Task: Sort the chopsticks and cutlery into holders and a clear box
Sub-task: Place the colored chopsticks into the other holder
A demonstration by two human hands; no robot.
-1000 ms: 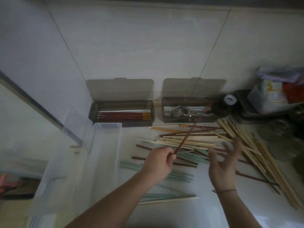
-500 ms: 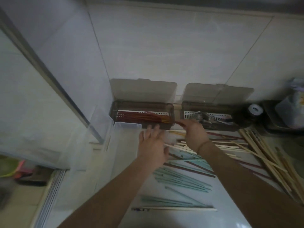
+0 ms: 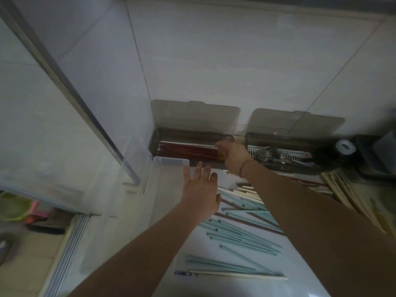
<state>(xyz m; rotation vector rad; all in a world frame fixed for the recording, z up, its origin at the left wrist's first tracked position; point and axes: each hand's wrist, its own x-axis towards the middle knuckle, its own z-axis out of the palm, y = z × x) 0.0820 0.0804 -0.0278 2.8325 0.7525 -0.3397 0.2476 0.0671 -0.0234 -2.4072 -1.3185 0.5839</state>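
Note:
Two smoky brown holders stand open against the wall. The left holder (image 3: 171, 133) has red chopsticks (image 3: 188, 150) lying in it, and the right holder (image 3: 300, 169) has metal cutlery (image 3: 270, 154). My right hand (image 3: 232, 155) is at the right end of the left holder, over the red chopsticks' tips, with its fingers hidden. My left hand (image 3: 201, 189) hovers flat, fingers straight, beside the far end of the clear box (image 3: 169, 162). Pale green chopsticks (image 3: 242, 236) and dark red chopsticks (image 3: 257, 224) lie loose on the counter under my arms.
A pile of wooden chopsticks (image 3: 342, 189) lies at the right. A black object with a white round top (image 3: 345, 146) stands beyond the right holder. The clear box's lid (image 3: 137, 163) leans at its left. The counter ends left, above a green basket (image 3: 12, 206).
My left hand has let go of the red chopstick it held up and moved forward with fingers straight. My right hand has crossed left to the left holder's right end.

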